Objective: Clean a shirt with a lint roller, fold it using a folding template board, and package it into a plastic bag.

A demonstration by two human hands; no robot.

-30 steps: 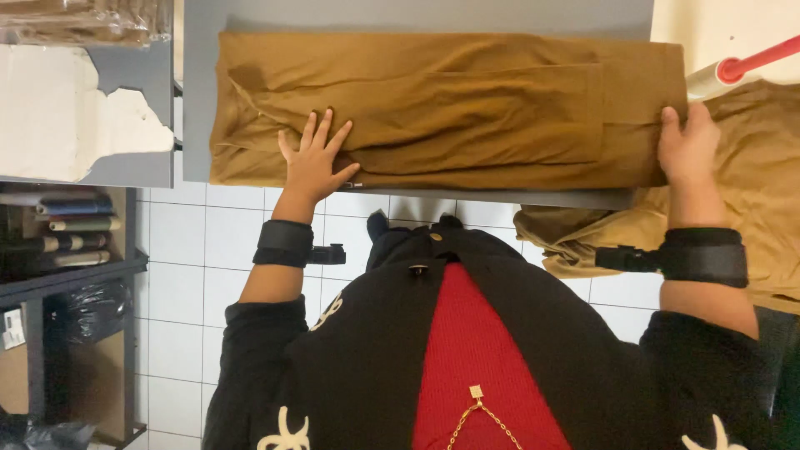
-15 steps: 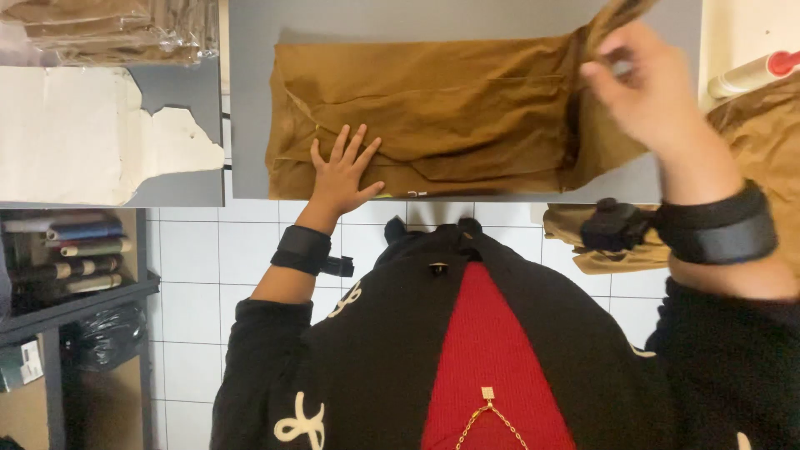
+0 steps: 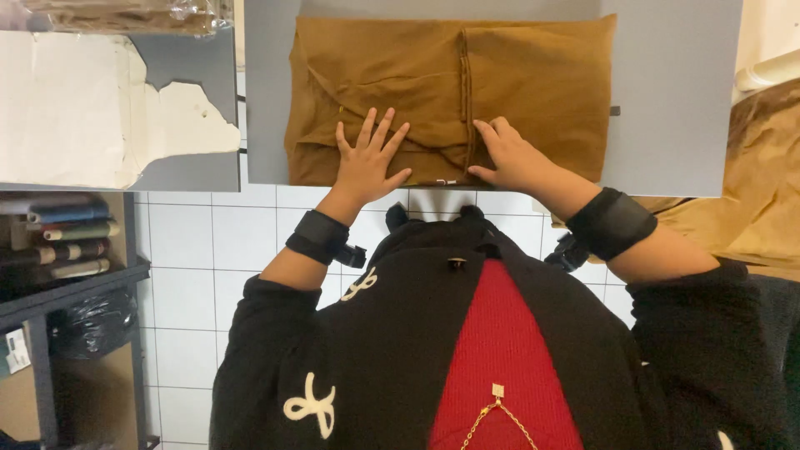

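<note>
**Both hands flat on folded brown garment**

The folded brown garment lies on the grey worktop, its long axis running left to right, a vertical fold edge near its middle. The left hand rests open, fingers spread, on the near left part. The right hand presses flat just right of the fold edge, gripping nothing. More brown cloth lies at the right. A clear bag holding fabric sits far left.

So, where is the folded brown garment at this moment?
In the head view, the folded brown garment lies top centre on the grey board, under the left hand and right hand.
</note>
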